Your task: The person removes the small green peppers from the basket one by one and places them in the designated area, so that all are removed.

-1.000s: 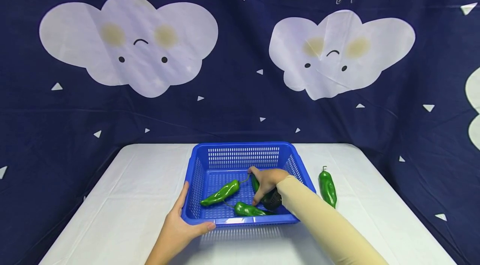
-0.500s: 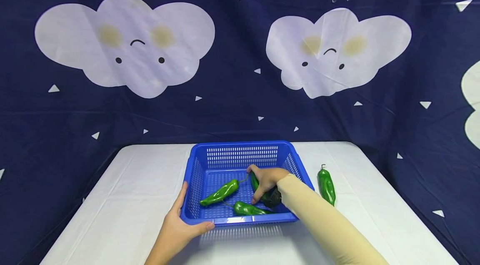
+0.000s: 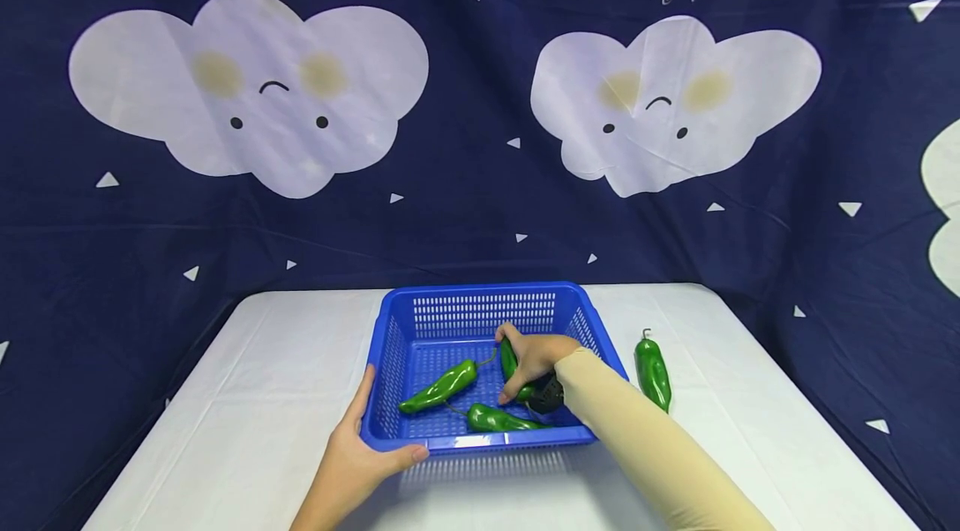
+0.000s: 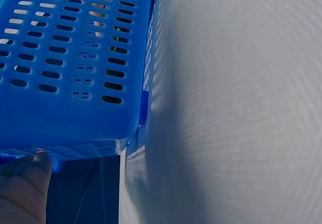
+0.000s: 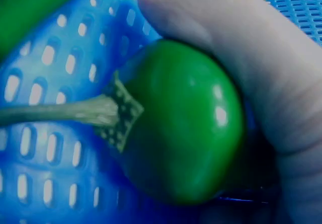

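In the head view, my left hand holds the near left corner of a blue plastic basket, its thumb along the front rim and the fingers on the left side. My right hand reaches inside, thumb and fingers around a green pepper at the basket's right side. The right wrist view shows that pepper's rounded end and stem up close, with the thumb against it. Two more green peppers lie in the basket, one slanting at the middle left, one along the front wall.
Another green pepper lies on the white-covered table to the right of the basket. Behind the table hangs a dark blue cloth with white clouds. The right sleeve crosses over the basket's front right corner.
My right hand has shifted slightly away from me inside the basket, and more of the pepper it grips shows. The left hand keeps its hold. The head view has shifted a little.
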{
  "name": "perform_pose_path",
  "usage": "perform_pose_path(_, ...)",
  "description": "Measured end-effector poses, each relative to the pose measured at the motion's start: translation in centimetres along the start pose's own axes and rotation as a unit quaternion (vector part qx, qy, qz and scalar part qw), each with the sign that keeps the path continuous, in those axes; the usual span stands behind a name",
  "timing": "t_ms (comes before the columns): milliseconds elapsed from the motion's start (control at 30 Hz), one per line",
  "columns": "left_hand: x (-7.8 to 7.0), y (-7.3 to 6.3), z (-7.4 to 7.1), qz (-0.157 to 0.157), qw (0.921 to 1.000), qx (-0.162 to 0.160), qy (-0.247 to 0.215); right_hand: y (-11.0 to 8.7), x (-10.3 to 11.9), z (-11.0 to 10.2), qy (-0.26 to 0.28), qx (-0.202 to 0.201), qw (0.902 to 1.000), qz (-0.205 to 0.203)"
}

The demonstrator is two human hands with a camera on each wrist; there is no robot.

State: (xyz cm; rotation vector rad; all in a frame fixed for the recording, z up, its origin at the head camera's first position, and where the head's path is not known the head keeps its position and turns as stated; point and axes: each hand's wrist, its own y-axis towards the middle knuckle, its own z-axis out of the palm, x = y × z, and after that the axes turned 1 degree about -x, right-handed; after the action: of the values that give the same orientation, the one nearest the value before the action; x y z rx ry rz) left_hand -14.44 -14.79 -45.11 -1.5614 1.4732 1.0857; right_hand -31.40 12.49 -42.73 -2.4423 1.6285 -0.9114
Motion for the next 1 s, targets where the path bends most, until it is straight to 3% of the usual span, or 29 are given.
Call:
perform_pose_path(767,-0.19,0.02,0.12,-0.007,0.9999,-0.002,0.014,0.36,-0.33,-0.04,0.004,0.003,0.9998,-0.019)
perform_pose_path(1000,-0.17,0.06,0.13,-0.007,0.9999,-0.002,0.013,0.53,-0.47,-0.26,0.007,0.022,0.9996,-0.017)
